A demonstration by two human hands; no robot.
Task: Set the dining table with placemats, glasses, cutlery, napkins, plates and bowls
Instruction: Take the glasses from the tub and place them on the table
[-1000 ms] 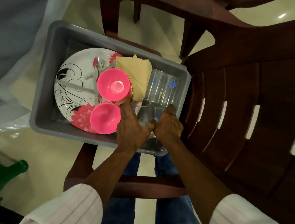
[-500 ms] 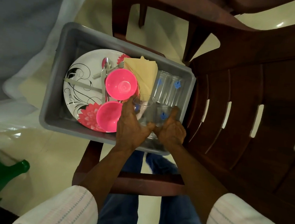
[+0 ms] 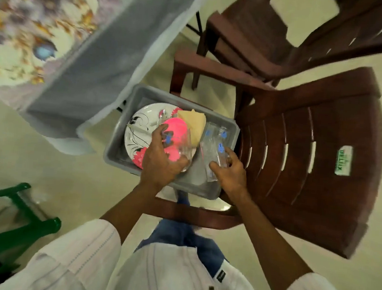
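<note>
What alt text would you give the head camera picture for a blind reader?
A person's left hand grips a clear glass and the right hand a second glass, at a grey tub holding a plate, pink bowls and napkins.

Dim, soft — blurred, warped edges

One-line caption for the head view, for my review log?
Left hand holds a clear glass above the pink bowls; right hand grips a second glass over the grey tub.

- Left hand (image 3: 161, 160) grips glass (image 3: 186, 144) over pink bowls (image 3: 175, 125).
- Right hand (image 3: 230, 173) grips second glass (image 3: 214, 156) at right end of tub (image 3: 113, 152).
- Tub also holds plate (image 3: 135, 135) and napkins (image 3: 194, 126).
</note>
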